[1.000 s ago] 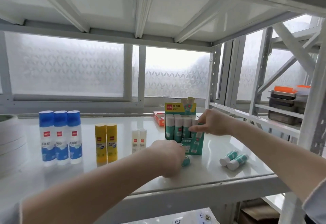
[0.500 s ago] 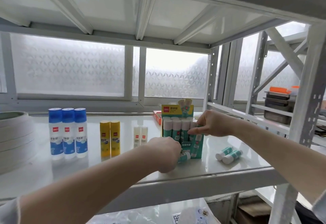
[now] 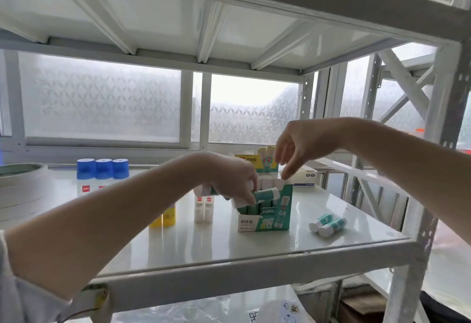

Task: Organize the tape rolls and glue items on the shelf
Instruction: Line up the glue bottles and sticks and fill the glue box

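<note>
The left hand [image 3: 229, 182] has lifted a teal-and-white glue stick [image 3: 265, 194] off the white shelf [image 3: 229, 246]; its fingers pinch it above the teal cardboard display box [image 3: 265, 218]. The right hand [image 3: 300, 144] has risen, fingers loosely spread, empty. Boxing comes next, likely.

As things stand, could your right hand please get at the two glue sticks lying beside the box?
Probably yes: the right hand is open above the box, and nothing lies between it and the two glue sticks.
</note>
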`<action>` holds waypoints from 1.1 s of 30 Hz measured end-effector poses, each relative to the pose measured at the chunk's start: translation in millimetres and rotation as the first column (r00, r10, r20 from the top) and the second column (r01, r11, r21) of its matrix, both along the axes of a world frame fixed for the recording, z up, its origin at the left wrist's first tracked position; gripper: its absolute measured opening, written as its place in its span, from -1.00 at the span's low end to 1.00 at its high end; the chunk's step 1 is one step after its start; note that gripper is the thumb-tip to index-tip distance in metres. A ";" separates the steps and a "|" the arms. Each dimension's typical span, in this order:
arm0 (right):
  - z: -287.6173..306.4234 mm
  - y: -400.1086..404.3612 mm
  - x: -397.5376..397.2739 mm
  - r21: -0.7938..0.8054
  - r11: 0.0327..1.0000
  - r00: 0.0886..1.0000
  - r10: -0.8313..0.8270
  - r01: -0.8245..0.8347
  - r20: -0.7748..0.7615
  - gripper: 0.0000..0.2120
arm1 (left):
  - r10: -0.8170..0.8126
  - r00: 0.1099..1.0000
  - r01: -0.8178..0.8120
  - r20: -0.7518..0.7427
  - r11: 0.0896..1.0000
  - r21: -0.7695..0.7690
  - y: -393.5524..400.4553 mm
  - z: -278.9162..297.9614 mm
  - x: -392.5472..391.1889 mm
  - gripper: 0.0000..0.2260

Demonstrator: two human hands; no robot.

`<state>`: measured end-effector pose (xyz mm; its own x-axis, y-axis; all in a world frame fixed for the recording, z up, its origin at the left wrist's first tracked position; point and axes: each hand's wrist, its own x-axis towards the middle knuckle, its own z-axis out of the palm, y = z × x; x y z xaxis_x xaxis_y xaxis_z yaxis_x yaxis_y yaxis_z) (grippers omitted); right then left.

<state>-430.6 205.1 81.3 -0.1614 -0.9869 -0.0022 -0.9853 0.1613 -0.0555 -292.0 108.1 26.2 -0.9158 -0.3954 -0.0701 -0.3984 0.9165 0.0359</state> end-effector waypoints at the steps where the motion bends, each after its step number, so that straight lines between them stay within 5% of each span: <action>1: -1.6 -0.6 4.5 0.022 1.000 1.000 0.016 -0.017 0.024 -0.55 | -0.004 1.000 0.005 -0.028 1.000 0.001 -0.9 5.1 1.0 -0.72; 5: -20.6 -11.6 8.3 0.112 0.993 0.999 0.030 -0.032 0.024 -0.54 | -0.028 0.988 0.042 -0.153 0.995 0.085 -4.2 12.9 3.7 -0.72; 10: -17.9 -11.1 -6.8 0.080 0.996 0.963 0.008 -0.030 0.271 -0.81 | 0.016 0.920 0.082 -0.392 0.970 0.231 -13.1 7.2 8.2 -0.65; 16: -14.8 -2.6 -19.2 0.017 0.999 0.978 -0.043 0.040 0.206 -0.78 | 0.317 0.647 0.180 -0.694 0.820 0.543 -24.4 -1.4 6.5 -0.73; 25: -34.5 -7.3 -24.4 -0.331 0.943 0.936 0.083 0.038 0.343 -0.81 | 0.268 0.520 0.268 -0.811 0.851 0.452 -22.6 -28.9 -15.0 -0.81; 31: -42.4 -9.8 -19.5 -0.389 0.910 0.774 0.140 0.146 0.618 -0.84 | 0.109 0.516 0.266 -0.849 0.923 0.280 -15.8 -41.4 -23.1 -0.44; 33: -42.4 -8.7 -16.7 -0.413 0.903 0.794 0.167 0.114 0.584 -0.82 | 0.096 0.533 0.252 -0.841 0.931 0.265 -10.5 -45.0 -28.4 -0.35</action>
